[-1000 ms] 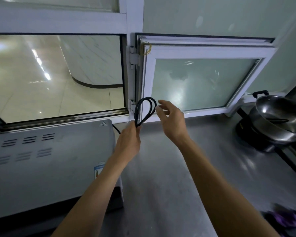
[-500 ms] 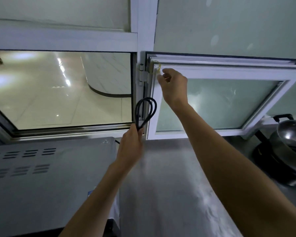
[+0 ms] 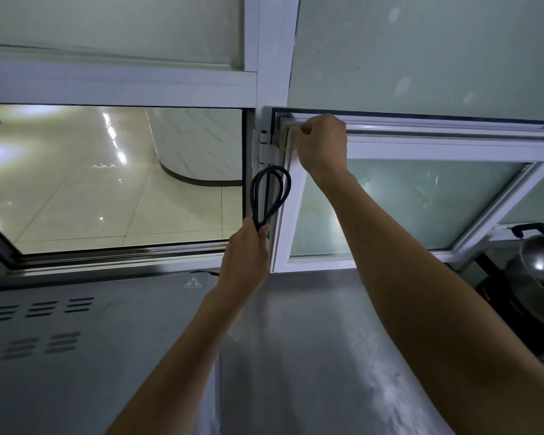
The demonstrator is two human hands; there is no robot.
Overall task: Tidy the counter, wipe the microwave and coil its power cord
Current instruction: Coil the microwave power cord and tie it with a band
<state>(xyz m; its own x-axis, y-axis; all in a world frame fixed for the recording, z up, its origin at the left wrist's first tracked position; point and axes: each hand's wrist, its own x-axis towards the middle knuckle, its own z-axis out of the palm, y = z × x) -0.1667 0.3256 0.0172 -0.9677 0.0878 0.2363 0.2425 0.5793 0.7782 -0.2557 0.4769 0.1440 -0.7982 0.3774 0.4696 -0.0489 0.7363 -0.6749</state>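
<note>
Gripping the looped power cord (image 3: 270,196), left hand (image 3: 245,259) is fisted; right hand (image 3: 321,146) pinches something hidden at the window frame (image 3: 421,150).

White-framed frosted windows (image 3: 421,51) lined the wall; one sash (image 3: 405,199) stood ajar, another opening (image 3: 107,177) showed a glossy tiled floor (image 3: 60,199) reflecting ceiling lights.

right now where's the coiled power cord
In the head view, the looped black power cord sits at centre, pinched in the left hand, just below the white window hinge and above the microwave.
</note>
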